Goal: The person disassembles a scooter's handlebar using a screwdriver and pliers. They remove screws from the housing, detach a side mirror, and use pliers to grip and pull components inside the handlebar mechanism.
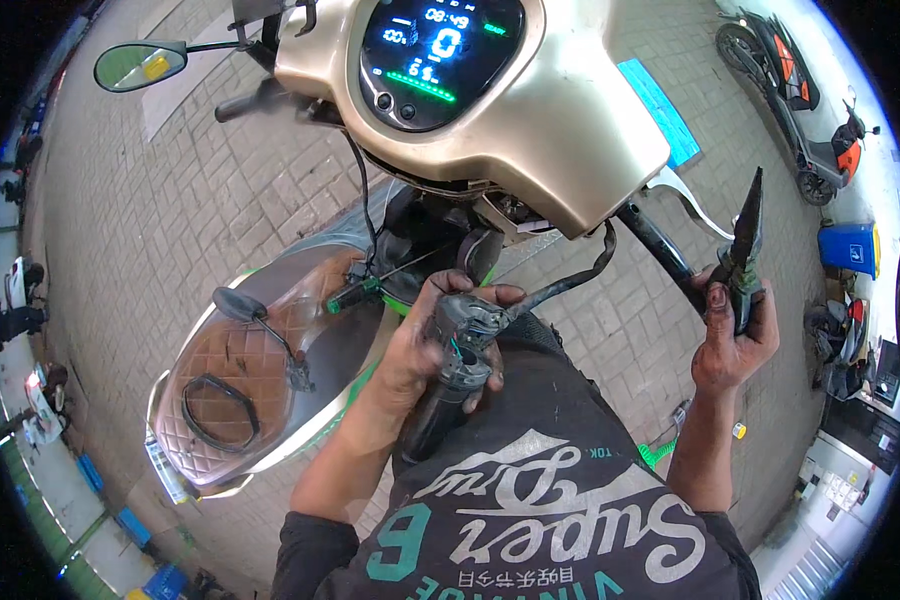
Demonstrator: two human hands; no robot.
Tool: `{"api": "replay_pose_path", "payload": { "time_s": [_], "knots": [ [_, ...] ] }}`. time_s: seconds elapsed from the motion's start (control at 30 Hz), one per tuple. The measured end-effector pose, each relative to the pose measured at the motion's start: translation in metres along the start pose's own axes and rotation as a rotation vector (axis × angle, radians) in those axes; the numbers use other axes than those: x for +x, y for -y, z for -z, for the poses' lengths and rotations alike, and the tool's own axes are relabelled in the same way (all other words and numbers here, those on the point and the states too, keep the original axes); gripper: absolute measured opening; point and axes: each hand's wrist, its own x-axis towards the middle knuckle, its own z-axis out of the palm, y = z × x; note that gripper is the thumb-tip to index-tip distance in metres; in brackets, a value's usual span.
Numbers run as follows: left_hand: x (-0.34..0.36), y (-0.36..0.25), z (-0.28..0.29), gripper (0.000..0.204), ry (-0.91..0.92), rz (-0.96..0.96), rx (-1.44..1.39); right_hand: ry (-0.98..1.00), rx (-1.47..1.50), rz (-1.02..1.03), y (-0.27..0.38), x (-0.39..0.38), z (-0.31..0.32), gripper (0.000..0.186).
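Nearest: left hand [425,345] clenched around dark cylindrical throttle grip assembly with exposed coloured wires [457,370], held over the lap, tethered by black cable [570,280] to the bare right handlebar tube [660,255]. Right hand [735,335] grasping black long-nosed pliers [745,245], tips up, clear of the work. Beyond: gold scooter head cover with lit display [470,80]. Step judged: wiring work on detached grip; next calls for bringing pliers to wires.

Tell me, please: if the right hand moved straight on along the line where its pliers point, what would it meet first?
The right hand holds the pliers tip-up in the picture. Just beyond the tip no scooter part shows, only paved ground, so the way looks free. Depth is unclear in this fisheye view, so I cannot be certain.
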Motion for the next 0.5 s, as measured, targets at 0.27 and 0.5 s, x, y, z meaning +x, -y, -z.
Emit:
{"api": "replay_pose_path", "payload": {
  "time_s": [0.27,0.5],
  "knots": [
    [-0.005,-0.0019,-0.0016,0.069,-0.107,0.099,0.057,0.004,-0.05,0.01,0.0016,-0.0001,-0.0002,0.017],
    [-0.0071,-0.0008,0.006,0.05,-0.268,0.084,0.284,-0.004,-0.039,0.034,0.0012,0.0004,-0.0011,0.016]
  ]
}}
